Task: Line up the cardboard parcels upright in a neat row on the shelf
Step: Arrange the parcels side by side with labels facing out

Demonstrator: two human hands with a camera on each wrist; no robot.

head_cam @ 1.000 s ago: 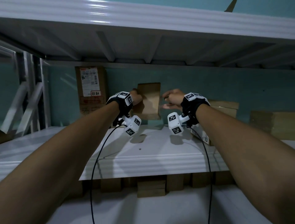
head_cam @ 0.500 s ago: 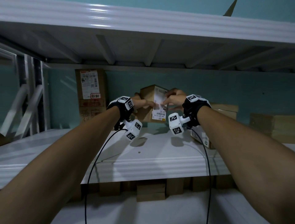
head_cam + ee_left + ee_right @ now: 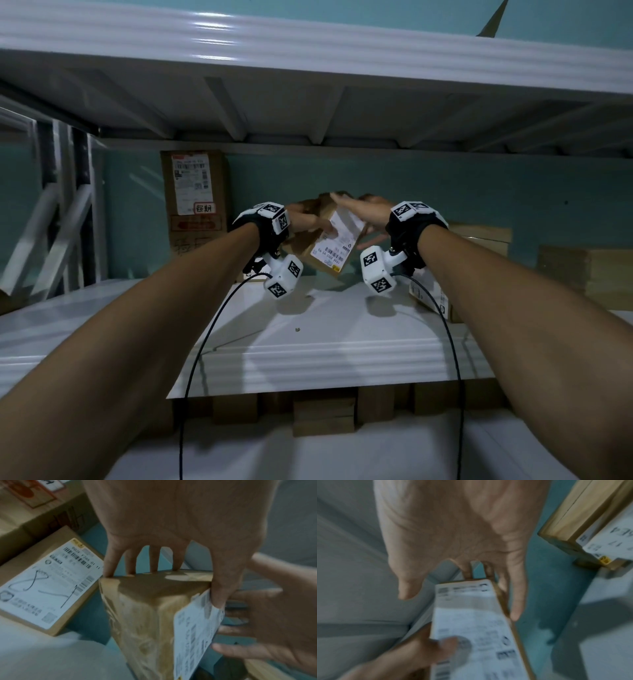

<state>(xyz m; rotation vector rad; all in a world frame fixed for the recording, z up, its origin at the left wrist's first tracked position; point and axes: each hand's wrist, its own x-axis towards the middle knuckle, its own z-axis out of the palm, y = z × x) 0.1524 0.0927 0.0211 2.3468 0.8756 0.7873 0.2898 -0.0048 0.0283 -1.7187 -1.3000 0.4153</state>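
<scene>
1. the small cardboard parcel [image 3: 325, 236] is held tilted in the air above the white shelf [image 3: 329, 346], near the teal back wall [image 3: 445, 192], its white shipping label [image 3: 337, 241] facing the camera
2. the left hand [image 3: 301, 219] grips the parcel's left end, thumb pressed on the label and fingers [image 3: 109, 563] hooked over the far edge
3. the right hand [image 3: 368, 214] lies with straight, spread fingers along the parcel's upper right edge, touching it flat rather than curling round it
4. a tall parcel [image 3: 195, 202] stands upright against the wall at far left, well apart from the held one
5. a flat parcel [image 3: 46, 584] with a scribbled label shows only in the left wrist view
6. another labelled parcel [image 3: 479, 253] sits behind the right wrist, and a plain box [image 3: 589, 274] lies further right
7. more cardboard boxes [image 3: 322, 411] sit on the level below the shelf edge
</scene>
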